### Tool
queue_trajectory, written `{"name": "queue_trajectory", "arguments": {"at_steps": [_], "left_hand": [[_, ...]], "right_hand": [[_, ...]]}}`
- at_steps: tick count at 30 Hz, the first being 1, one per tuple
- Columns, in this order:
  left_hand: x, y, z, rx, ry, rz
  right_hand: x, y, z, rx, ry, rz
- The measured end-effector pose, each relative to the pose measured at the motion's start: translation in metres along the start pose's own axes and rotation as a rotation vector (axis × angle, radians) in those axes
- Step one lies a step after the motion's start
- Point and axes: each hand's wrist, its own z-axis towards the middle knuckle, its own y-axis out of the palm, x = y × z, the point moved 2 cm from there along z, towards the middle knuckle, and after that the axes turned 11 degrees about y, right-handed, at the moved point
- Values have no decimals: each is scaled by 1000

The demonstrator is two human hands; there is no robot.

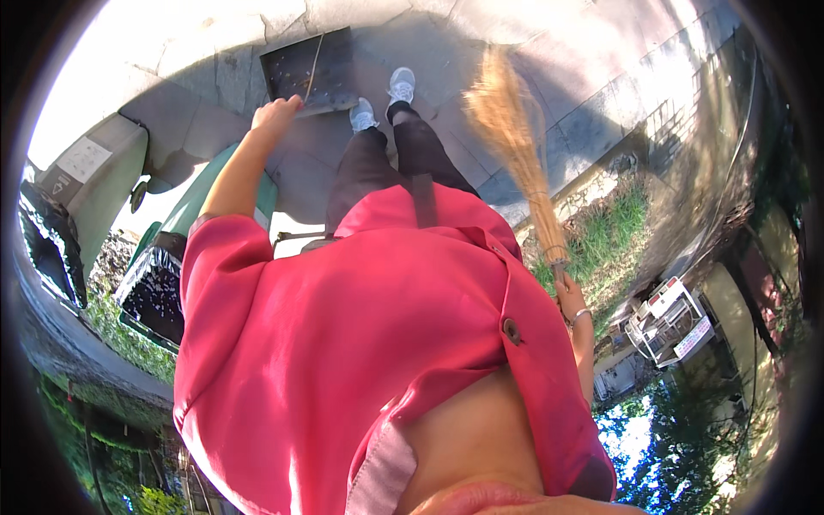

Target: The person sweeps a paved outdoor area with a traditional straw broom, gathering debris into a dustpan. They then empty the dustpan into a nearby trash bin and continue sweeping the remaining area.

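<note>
My left hand [275,117] is closed on the near end of a thin, light-coloured handle [313,67]. This handle runs over a dark, flat dustpan [283,71], which holds small pale specks of debris. The dustpan is beside my left shoe [364,116], and my right shoe [402,84] is a little further forward. On the other side, my right hand [570,297] grips the bound neck of a straw broom [524,154]. The broom's bristles fan out forward and to the right of my feet, and their tips are blurred. Part of my right wrist is behind my red shirt.
Stone slabs [450,145] pave the ground in patches of sun and shade. Two wheeled bins, a grey-green one [106,174] and a green one [199,187], stand at my left. Grass [611,232] borders the paving on the right, with a white vehicle [669,322] beyond.
</note>
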Motion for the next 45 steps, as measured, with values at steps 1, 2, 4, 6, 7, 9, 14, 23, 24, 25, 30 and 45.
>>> {"name": "queue_trajectory", "arguments": {"at_steps": [1,2,4,6,7,9,14,23,24,25,30,45], "left_hand": [[4,4,4,21,-17,30],[4,8,7,43,-36,58],[-6,0,12,33,-31,50],[-14,-14,13,20,-50,25],[-16,-10,11,17,-49,12],[-21,6,8,15,-47,-8],[-38,22,-21,56,-92,-116],[-81,35,-62,440,-310,-430],[-90,26,-71,669,-298,-479],[-99,15,-82,703,-407,-462],[-99,-15,-105,762,-699,-600],[-110,-49,-117,1284,-1223,-1027]], "right_hand": [[-4,11,-7,-4,-28,-80],[-10,20,-14,-26,-53,-203],[-51,39,-37,-131,-157,-338],[-63,42,-38,-20,-454,-575],[-78,40,-48,-43,-377,-588],[-115,24,-81,-86,-227,-609],[-116,-22,-131,-170,-35,-275],[-133,-43,-65,-83,-255,-47],[-154,-36,-45,-98,-300,-37],[-177,-29,-33,-118,-334,-28],[-310,-8,1,-201,-464,-111],[-776,81,-128,-371,-634,-603]]}}
